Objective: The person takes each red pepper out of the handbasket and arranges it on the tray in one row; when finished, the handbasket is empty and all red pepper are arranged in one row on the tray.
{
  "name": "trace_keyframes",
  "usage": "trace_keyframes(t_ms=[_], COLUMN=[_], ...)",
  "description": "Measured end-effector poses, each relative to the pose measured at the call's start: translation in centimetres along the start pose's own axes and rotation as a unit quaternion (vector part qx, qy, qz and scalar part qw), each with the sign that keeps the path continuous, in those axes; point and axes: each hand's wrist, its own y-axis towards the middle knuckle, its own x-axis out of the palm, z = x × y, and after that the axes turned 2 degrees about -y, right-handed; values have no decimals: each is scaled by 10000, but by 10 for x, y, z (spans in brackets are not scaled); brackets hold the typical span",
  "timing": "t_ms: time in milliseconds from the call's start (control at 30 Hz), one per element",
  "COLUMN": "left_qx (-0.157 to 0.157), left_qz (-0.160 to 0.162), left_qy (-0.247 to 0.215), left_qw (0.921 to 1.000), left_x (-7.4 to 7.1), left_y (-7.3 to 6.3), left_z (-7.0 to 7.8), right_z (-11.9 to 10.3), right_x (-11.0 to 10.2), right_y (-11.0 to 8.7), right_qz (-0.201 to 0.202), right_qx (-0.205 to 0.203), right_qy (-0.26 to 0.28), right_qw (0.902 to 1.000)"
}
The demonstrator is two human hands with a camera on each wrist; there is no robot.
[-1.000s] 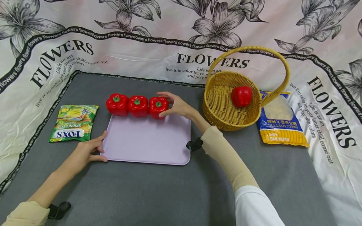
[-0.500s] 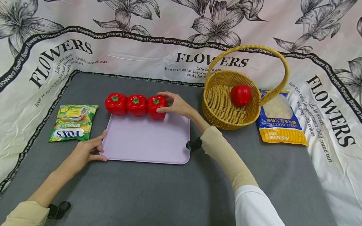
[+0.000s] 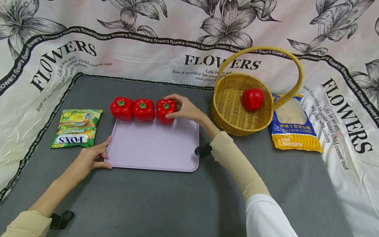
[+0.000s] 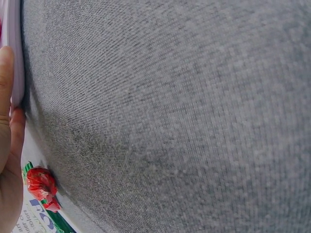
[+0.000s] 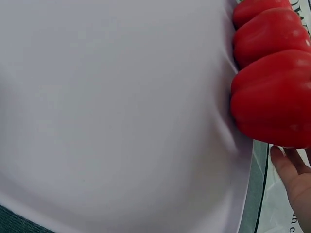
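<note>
In the head view, my right hand holds the rightmost red bell pepper, thumb on its near side and fingers behind. This pepper is at the far edge of a pale lilac tray. Beside it are a middle red bell pepper and a left one, touching each other. My left hand grips the tray's near left corner between thumb and fingers. The left wrist view shows its thumb against the tray's side. In the right wrist view, fingertips of the right hand reach the nearest pepper.
A yellow wicker basket with a tall handle stands right of the tray, one red bell pepper inside. Right of it lies a blue and yellow pasta bag. A green Foxs packet lies on the left. Grey cloth covers the table.
The right hand has shifted the rightmost pepper slightly, and a thin gap now shows beside the middle one. Its thumb sits a little higher on the pepper. The left hand has stayed put.
</note>
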Motion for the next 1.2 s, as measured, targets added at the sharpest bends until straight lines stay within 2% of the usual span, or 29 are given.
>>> trace_keyframes(t_ms=[267,467,700,1000,1200], left_qx=[-45,-126,7,-25,-84], left_qz=[3,-28,14,33,2], left_qy=[9,-21,94,121,109], left_qw=[10000,9999,10000,9999,9999], left_x=[0,0,1,2,2], left_y=[0,0,0,-1,-1], left_z=[0,1,1,-1,0], right_z=[3,5,8,12,12], right_x=[-4,-2,-2,-1,-1], right_y=[0,-3,-5,-6,-6], right_qz=[-417,-292,-271,-72,-94], right_qx=[-197,-180,-43,85,196], right_qy=[60,175,509,471,492], right_qw=[9989,9993,9983,9988,9986])
